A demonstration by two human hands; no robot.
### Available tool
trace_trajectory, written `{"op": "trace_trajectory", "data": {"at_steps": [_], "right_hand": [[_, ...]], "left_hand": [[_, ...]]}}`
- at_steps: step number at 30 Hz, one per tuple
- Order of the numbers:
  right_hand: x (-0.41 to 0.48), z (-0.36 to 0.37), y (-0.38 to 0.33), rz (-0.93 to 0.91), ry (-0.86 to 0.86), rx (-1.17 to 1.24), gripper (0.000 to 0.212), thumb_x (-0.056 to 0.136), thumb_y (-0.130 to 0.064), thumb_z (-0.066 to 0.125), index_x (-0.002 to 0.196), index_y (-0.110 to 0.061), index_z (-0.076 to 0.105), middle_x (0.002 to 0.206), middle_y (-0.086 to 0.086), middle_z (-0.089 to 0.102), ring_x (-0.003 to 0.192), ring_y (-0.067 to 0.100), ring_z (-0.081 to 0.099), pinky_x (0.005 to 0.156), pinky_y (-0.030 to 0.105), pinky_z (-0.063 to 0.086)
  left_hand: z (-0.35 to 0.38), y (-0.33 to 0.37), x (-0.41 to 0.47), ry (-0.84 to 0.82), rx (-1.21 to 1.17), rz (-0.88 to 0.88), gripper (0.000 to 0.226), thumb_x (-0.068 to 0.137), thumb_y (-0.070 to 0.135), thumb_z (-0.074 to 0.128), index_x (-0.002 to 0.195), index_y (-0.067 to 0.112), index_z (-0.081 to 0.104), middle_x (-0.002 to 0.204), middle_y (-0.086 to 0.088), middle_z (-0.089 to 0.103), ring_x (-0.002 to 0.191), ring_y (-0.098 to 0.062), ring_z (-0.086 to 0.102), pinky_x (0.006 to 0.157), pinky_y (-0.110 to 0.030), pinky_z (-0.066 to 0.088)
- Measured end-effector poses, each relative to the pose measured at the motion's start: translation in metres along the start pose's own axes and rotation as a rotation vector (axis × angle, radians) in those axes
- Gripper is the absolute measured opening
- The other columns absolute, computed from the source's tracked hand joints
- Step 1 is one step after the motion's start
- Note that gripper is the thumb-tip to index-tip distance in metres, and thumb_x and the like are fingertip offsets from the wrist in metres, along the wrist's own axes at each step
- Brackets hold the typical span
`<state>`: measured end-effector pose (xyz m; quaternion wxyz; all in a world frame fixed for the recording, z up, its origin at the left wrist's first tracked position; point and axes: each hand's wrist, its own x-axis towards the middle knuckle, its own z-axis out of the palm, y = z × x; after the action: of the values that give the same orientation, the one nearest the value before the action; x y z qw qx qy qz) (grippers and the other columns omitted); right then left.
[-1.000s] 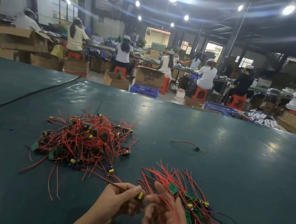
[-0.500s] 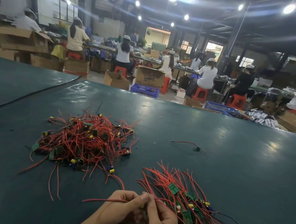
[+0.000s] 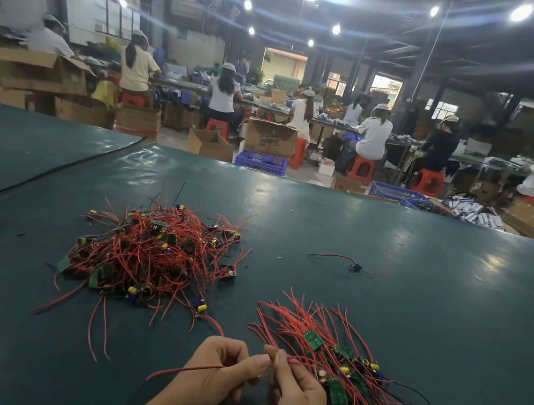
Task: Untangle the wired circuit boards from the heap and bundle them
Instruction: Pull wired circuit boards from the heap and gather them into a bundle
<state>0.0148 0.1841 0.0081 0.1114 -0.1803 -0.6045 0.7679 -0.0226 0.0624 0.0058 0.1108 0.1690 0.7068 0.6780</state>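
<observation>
one red lead point(image 3: 185, 368) is being pinched by both hands: the left hand point(image 3: 220, 368) is curling round it and the right hand point(image 3: 296, 394) is nipping its far end (the board itself is hidden between the fingers). at three o'clock the sorted bundle point(image 3: 354, 371) is lying fanned; at eleven o'clock the heap point(image 3: 154, 254) is looking far larger, so most is probably waiting.

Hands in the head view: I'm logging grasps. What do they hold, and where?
Left hand pinches a loose red wire partway along; right hand pinches red wires at the edge of the bundle.
</observation>
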Motion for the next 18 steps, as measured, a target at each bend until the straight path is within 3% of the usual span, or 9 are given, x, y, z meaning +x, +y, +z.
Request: {"op": "trace_trajectory", "data": {"at_steps": [3, 7, 13, 18], "right_hand": [[0.005, -0.004, 0.001, -0.003, 0.051, 0.027, 0.036, 0.095, -0.008, 0.058, 0.067, -0.016, 0.080, 0.048, -0.002, 0.049, 0.049, 0.009, 0.045, 0.055, 0.023, 0.042], [0.011, -0.013, -0.004, 0.013, 0.123, 0.159, 0.022, 0.094, -0.013, 0.059, 0.085, -0.008, 0.078, 0.047, -0.003, 0.042, 0.034, 0.004, 0.030, 0.032, 0.018, 0.028], [0.016, -0.022, -0.008, -0.027, 0.215, 0.273, 0.020, 0.095, -0.012, 0.058, 0.087, -0.006, 0.075, 0.046, -0.004, 0.043, 0.032, 0.003, 0.029, 0.031, 0.018, 0.023], [0.012, -0.020, -0.004, -0.090, 0.226, 0.254, 0.021, 0.090, -0.019, 0.062, 0.079, -0.012, 0.078, 0.048, -0.002, 0.050, 0.032, 0.004, 0.030, 0.030, 0.018, 0.025]], "left_hand": [[-0.001, 0.002, 0.000, 0.007, -0.013, 0.009, 0.033, 0.074, 0.038, 0.070, 0.051, 0.016, 0.059, 0.041, -0.003, 0.053, 0.035, -0.010, 0.043, 0.044, -0.019, 0.035], [-0.007, 0.006, 0.000, 0.018, -0.034, 0.018, 0.037, 0.065, 0.045, 0.074, 0.044, 0.019, 0.057, 0.053, -0.012, 0.056, 0.036, -0.011, 0.043, 0.043, -0.019, 0.034], [-0.017, 0.006, -0.001, 0.036, -0.082, 0.010, 0.041, 0.057, 0.049, 0.071, 0.046, 0.014, 0.054, 0.047, -0.007, 0.057, 0.033, -0.009, 0.042, 0.041, -0.016, 0.032], [-0.016, 0.006, 0.000, 0.065, -0.118, 0.028, 0.038, 0.073, 0.039, 0.068, 0.044, 0.018, 0.056, 0.043, -0.007, 0.051, 0.039, -0.012, 0.044, 0.049, -0.018, 0.038]]}}
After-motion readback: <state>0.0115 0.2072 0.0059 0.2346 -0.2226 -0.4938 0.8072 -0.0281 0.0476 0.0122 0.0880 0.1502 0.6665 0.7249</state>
